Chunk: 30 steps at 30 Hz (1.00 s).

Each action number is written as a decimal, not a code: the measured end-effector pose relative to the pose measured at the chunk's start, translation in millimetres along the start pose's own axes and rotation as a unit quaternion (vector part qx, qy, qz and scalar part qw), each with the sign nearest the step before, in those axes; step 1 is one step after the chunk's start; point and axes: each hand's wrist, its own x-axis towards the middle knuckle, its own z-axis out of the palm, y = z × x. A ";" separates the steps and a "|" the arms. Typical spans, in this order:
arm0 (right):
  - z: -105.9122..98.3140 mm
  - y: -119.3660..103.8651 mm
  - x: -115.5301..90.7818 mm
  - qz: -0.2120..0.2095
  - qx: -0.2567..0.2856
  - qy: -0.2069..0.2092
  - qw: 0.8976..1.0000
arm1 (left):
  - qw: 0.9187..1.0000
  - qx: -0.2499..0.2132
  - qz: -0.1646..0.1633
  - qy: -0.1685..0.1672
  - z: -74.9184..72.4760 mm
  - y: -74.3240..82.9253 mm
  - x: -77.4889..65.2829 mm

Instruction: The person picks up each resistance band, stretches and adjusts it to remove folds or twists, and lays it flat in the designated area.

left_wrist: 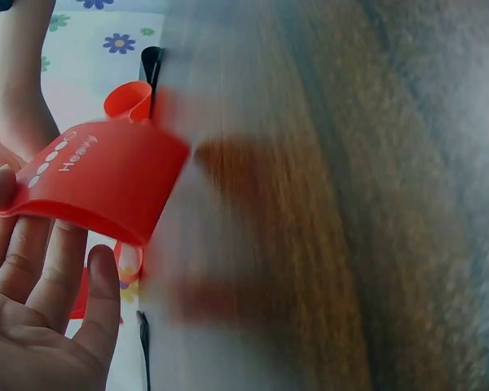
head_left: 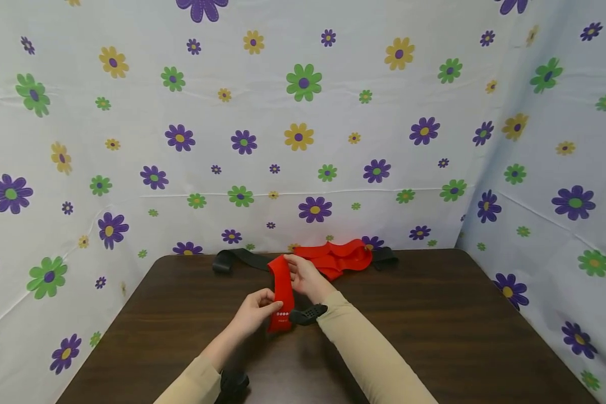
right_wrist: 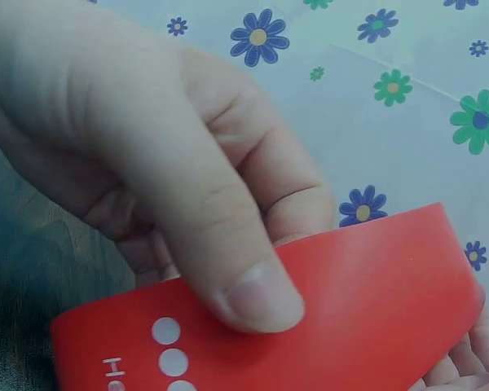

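A red resistance band [head_left: 283,283], a flat loop with white dots and the word "Heavy" [left_wrist: 81,155], is held up between both hands above the table. My left hand [head_left: 255,310] pinches its lower left edge, thumb in front and fingers behind. On the upper right edge, my right hand [head_left: 308,276] grips the band, its thumb [right_wrist: 265,297] lying flat across the red face and its other fingers behind. Beyond the hands lies a heap of red bands [head_left: 356,255] at the table's back edge.
Black bands stick out on both sides of the red heap, one at the left [head_left: 249,258] and one at the right [head_left: 385,258]. The dark wooden table [head_left: 434,325] meets a flower-patterned cloth [head_left: 262,112] at the back and sides.
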 end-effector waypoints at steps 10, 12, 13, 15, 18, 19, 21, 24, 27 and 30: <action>0.4 -12.8 -10.8 -0.003 0.026 0.004 1.000 | 1.000 -0.006 0.010 -0.013 2.7 -6.9 -3.1; 0.3 -16.8 -12.9 -0.016 0.020 0.009 1.000 | 1.000 -0.010 0.015 -0.020 3.3 -7.1 -3.7; 0.1 -19.0 -14.0 -0.020 0.017 0.010 1.000 | 1.000 -0.014 0.016 -0.023 3.5 -6.7 -4.0; -0.5 -23.2 -16.2 -0.028 0.011 0.009 1.000 | 0.999 -0.021 0.019 -0.026 3.8 -4.8 -4.7; -1.1 -27.7 -18.2 -0.031 0.008 0.000 1.000 | 0.999 -0.026 0.019 -0.029 2.3 -1.0 -6.3; -1.5 -28.9 -18.4 -0.031 0.007 -0.004 0.999 | 0.999 -0.030 0.019 -0.031 1.7 0.2 -6.9; -2.1 -31.4 -19.1 -0.029 0.005 -0.010 1.000 | 0.999 -0.033 0.011 -0.033 0.9 6.6 -9.1; -2.9 -34.4 -20.0 -0.032 -0.003 -0.019 0.999 | 0.999 -0.033 0.005 -0.032 0.4 11.1 -11.9; -3.3 -37.5 -22.1 -0.040 -0.018 -0.022 0.999 | 0.999 -0.030 0.009 -0.034 0.9 9.9 -13.0; -4.5 -39.9 -23.6 -0.055 -0.034 -0.025 0.998 | 0.999 -0.031 0.012 -0.035 1.7 3.2 -12.0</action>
